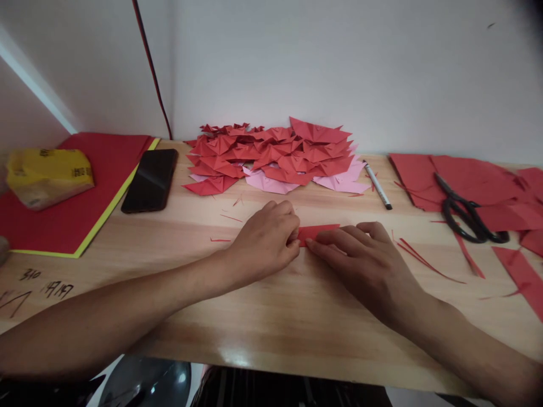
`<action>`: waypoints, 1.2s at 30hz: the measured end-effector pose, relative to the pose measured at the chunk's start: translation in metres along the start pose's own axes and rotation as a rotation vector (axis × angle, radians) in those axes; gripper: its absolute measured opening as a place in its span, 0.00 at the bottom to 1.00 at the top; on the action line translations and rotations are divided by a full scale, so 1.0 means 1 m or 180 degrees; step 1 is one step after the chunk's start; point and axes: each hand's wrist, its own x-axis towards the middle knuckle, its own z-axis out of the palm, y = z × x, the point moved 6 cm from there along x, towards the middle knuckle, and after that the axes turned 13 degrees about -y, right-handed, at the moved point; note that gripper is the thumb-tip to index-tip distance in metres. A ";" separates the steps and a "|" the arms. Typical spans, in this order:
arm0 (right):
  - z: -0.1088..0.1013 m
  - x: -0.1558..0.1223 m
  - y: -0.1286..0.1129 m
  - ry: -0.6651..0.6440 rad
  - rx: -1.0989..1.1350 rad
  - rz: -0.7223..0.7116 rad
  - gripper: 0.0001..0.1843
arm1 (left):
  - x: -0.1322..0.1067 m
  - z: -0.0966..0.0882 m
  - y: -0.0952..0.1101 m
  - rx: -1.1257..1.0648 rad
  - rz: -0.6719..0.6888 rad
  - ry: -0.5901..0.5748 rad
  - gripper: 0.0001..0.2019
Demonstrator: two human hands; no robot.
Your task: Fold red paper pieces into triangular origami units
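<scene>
A small folded piece of red paper [314,231] lies on the table between my hands. My left hand [269,240] is closed, its fingers curled over the paper's left end. With thumb and fingers bent, my right hand [367,260] holds the paper down from the right; the thumb touches its lower edge. My hands hide both ends of the strip. Just beyond them, against the wall, is a pile of folded red paper shapes [278,152], with several pink ones [271,180] at its lower edge.
At right, black-handled scissors [464,217] rest on red paper sheets [470,175], near thin red offcuts [428,263]. A white marker [377,183] lies beside the pile. On the left are a black phone [149,181], red sheets [106,186] and a yellow package [51,175].
</scene>
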 end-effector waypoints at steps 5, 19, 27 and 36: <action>0.000 -0.001 -0.006 -0.0062 -0.0345 -0.0042 0.16 | -0.003 0.000 0.000 -0.0098 0.0238 -0.0026 0.05; -0.003 0.000 -0.011 -0.0013 -0.0536 -0.0155 0.15 | -0.033 0.019 0.022 0.2375 0.1141 0.0244 0.12; -0.003 0.000 -0.016 -0.0033 -0.0499 -0.0174 0.14 | -0.048 0.018 0.027 0.2268 0.0979 0.0289 0.11; 0.001 -0.005 -0.025 -0.0030 -0.0575 -0.0022 0.15 | -0.054 0.018 0.027 0.2064 0.0784 0.0194 0.14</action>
